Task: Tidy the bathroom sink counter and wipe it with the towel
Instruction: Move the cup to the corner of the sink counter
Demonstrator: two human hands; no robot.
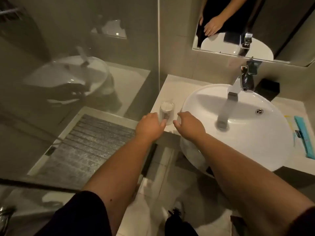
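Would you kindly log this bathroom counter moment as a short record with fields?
glass: upright on counter, left of basin, near front edge
left hand: at the glass's left side, thumb on it
right hand: open, just right of glass, not gripping
faucet: behind basin, water not visibly running
teal packet: counter right of basin
black box: back right corner
towel: not in view
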